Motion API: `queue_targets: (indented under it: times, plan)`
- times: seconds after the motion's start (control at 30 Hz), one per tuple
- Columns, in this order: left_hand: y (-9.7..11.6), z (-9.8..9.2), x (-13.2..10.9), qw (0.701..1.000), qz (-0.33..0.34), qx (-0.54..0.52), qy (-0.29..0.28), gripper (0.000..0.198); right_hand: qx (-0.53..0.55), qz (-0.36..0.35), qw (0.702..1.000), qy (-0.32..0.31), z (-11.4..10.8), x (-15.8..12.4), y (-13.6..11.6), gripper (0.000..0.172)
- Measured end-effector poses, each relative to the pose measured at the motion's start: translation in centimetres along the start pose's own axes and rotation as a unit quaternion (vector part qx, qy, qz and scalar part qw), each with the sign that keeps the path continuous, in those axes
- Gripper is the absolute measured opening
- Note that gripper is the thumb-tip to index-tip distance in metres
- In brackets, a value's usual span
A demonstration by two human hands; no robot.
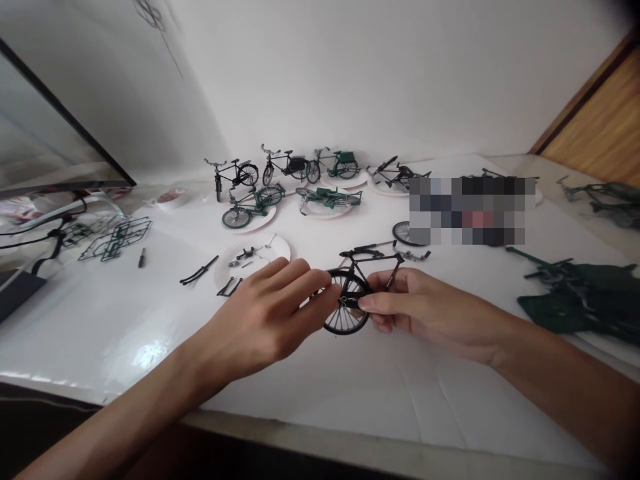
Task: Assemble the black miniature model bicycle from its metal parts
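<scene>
A small black model bicycle, partly built with one spoked wheel, is held just above the white table between both hands. My left hand pinches the wheel's left side with fingertips pressed together. My right hand grips the frame and the wheel's right side, fingers closed. A loose wheel lies just behind.
A paper plate with small parts and loose black pieces lie behind my left hand. Several finished model bicycles stand on plates at the back. Green part frames lie at left, dark green parts at right. A monitor stands far left.
</scene>
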State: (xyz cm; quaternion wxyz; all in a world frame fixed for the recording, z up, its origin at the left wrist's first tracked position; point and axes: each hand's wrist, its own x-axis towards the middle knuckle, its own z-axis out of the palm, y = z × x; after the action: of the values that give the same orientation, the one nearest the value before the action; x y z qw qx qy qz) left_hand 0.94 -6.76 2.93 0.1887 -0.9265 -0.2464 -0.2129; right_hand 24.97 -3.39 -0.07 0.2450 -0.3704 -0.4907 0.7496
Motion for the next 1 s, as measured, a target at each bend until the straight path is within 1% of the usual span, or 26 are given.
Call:
queue_targets:
  times: [0.27, 0.37, 0.5, 0.57, 0.6, 0.67, 0.7, 0.77, 0.83, 0.87, 0.93, 1.0]
  plan:
    - [-0.1, 0.2, -0.3, 1.0, -0.016, -0.008, -0.008, 0.019, 0.023, 0.0, 1.0, 0.009, 0.1, 0.2, 0.1, 0.019]
    - [0.2, 0.1, -0.5, 0.999, -0.026, -0.011, -0.014, 0.023, 0.024, 0.006, 0.999, 0.025, 0.0, 0.1, 0.3, 0.02]
    - [0.4, -0.6, -1.6, 0.998, -0.058, -0.016, 0.014, 0.025, 0.041, 0.006, 0.997, 0.065, -0.4, 0.3, 0.5, 0.025]
    - [-0.4, -1.4, -3.0, 0.994, -0.1, -0.026, 0.02, 0.024, 0.058, 0.007, 0.993, 0.103, -0.4, 0.4, 0.3, 0.026]
    - [-1.2, -1.9, -4.0, 0.99, -0.135, -0.034, 0.017, 0.023, 0.067, 0.005, 0.99, 0.124, -0.4, 0.4, 0.1, 0.026]
    - [-3.1, -3.0, -6.5, 0.971, -0.235, -0.044, -0.02, 0.021, 0.079, -0.005, 0.984, 0.159, -0.3, 0.5, -0.4, 0.026]
    - [-4.2, -3.5, -7.9, 0.957, -0.283, -0.04, -0.05, 0.02, 0.08, -0.01, 0.982, 0.169, -0.3, 0.5, -0.6, 0.026]
    - [-6.3, -4.3, -10.5, 0.937, -0.341, 0.0, -0.07, 0.019, 0.072, -0.019, 0.981, 0.181, -0.5, 0.6, -0.8, 0.026]
    - [-7.6, -4.7, -12.5, 0.925, -0.367, 0.022, -0.094, 0.021, 0.061, -0.021, 0.982, 0.179, -0.8, 0.8, -0.7, 0.024]
    - [-8.0, -4.7, -13.1, 0.923, -0.372, 0.029, -0.099, 0.022, 0.056, -0.017, 0.982, 0.178, -1.0, 0.9, -0.6, 0.022]
    - [-8.1, -4.5, -13.4, 0.922, -0.371, 0.035, -0.104, 0.023, 0.05, -0.01, 0.982, 0.183, -1.3, 1.1, -0.3, 0.019]
    - [-7.9, -3.9, -12.7, 0.926, -0.359, 0.033, -0.112, 0.022, 0.043, -0.011, 0.979, 0.198, -1.4, 1.3, -0.2, 0.018]
